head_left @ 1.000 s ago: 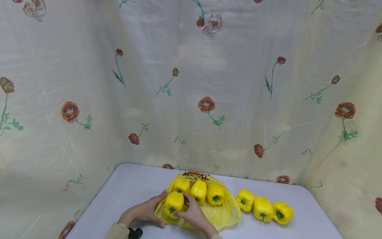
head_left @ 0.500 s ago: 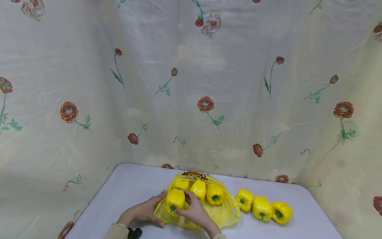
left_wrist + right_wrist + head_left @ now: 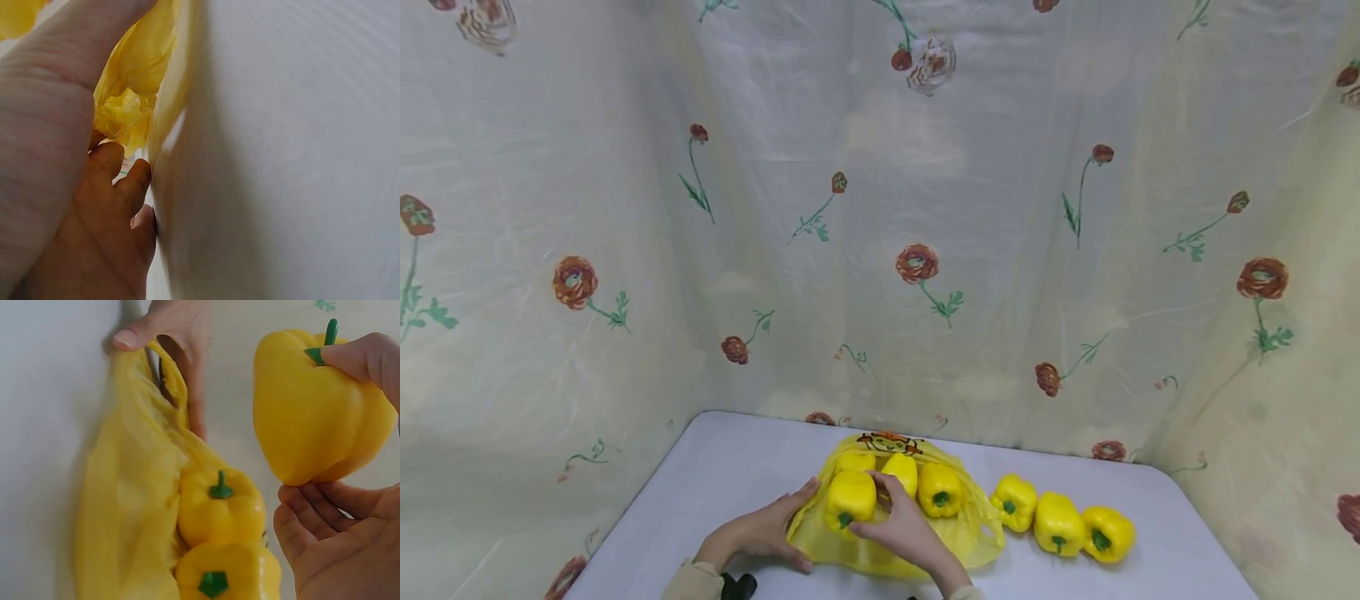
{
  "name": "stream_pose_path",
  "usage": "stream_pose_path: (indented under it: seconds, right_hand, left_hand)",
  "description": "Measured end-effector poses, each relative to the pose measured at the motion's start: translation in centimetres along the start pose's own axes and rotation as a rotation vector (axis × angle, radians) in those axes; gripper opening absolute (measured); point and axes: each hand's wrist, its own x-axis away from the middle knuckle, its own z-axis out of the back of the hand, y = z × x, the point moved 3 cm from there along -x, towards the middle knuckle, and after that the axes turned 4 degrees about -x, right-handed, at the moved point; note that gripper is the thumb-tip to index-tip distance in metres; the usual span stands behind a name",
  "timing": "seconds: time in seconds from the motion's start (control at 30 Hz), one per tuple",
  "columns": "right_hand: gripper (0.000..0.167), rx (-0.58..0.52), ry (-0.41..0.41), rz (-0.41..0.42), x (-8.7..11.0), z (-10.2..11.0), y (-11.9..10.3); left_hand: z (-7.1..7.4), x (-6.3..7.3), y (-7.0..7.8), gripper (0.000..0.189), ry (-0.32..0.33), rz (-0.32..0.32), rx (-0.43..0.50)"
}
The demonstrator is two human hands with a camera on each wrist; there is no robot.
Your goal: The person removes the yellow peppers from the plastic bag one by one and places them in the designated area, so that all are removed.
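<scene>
My right hand (image 3: 902, 525) holds a yellow bell pepper (image 3: 850, 498) with a green stem, fingers and thumb on opposite sides. In the right wrist view, this pepper (image 3: 319, 406) hangs above the bag, its stem beside the thumb. My left hand (image 3: 767, 529) spreads at the left edge of a yellow plastic bag (image 3: 947, 546). In the right wrist view, the left thumb (image 3: 134, 334) presses at the bag's handle loop. The left wrist view shows the left fingers (image 3: 119, 181) low beside the crinkled bag. Inside the bag lie more bell peppers (image 3: 940, 490), one partly hidden behind the held pepper.
Right of the bag, yellow bell peppers stand in a row: one beside the bag (image 3: 1017, 502), a middle one (image 3: 1059, 523) and an outer one (image 3: 1108, 533). They stand on a white table (image 3: 737, 450). A flower-patterned curtain (image 3: 880, 250) surrounds the back and sides.
The right hand has lifted the held bell pepper slightly and carried it to the right, over the bag's mouth. The left hand has stayed at the bag's edge.
</scene>
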Motion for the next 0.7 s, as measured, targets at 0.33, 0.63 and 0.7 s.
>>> stream_pose_path:
  seconds: [0.33, 0.63, 0.7]
  right_hand:
    - [0.086, -0.002, 0.008, 0.001, 0.5, 2.1, -0.5]
    - [0.087, -0.025, 0.046, -0.009, 0.9, 4.0, -0.7]
    - [0.088, -0.029, 0.064, -0.018, 1.0, 4.3, -0.8]
  left_hand:
    - [0.0, 0.0, 0.1, 0.123, -0.009, 0.012, 0.005]
    - [0.0, 0.0, 0.2, 0.121, -0.017, 0.015, 0.005]
    - [0.0, 0.0, 0.1, 0.121, -0.016, 0.015, 0.004]
